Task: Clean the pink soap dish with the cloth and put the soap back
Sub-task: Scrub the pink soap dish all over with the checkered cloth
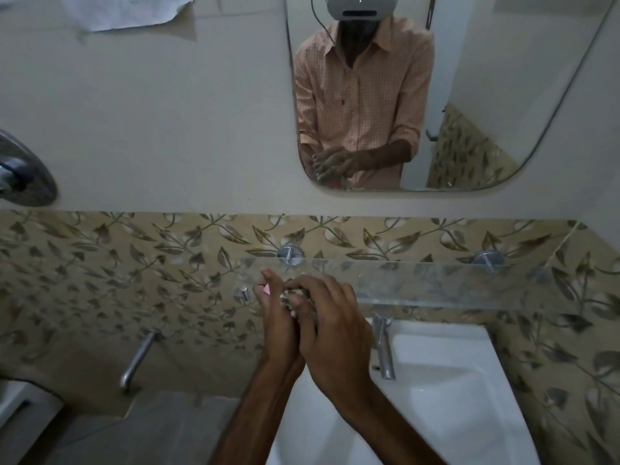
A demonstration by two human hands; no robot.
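Pink showed only as a small corner between the fingers, so the soap dish (266, 289) sat almost wholly hidden, cupped in the left hand (278, 317) at the middle of the frame, just in front of the glass shelf (436, 283). The left hand was curled around it, thumb and fingers raised at its far edge. The right hand (332, 333) lay across from the right, fingers bent and pressing a dull, greyish wad, by my reckoning the cloth (295, 297), into the dish. Both hands were closed on their things, pressed against each other above the left rim of the white basin (453, 380).

By my judgement the wiping was under way and the soap was not yet back; I could not see the soap anywhere, neither on the shelf nor in the basin.

To do this step well, the holding hand would need to turn the dish bit by bit so the cloth reached each corner and the underside, not just the hollow. Keeping the work over the basin made sense, since any drip or slip would land there and not on the floor at lower left. A wet dish is slippery, so a firm grip at its edges mattered. The tap (384, 344) stood just right of the hands, within easy reach for a rinse. The mirror (469, 95) at upper right repeated the clasped hands but showed nothing clearer.
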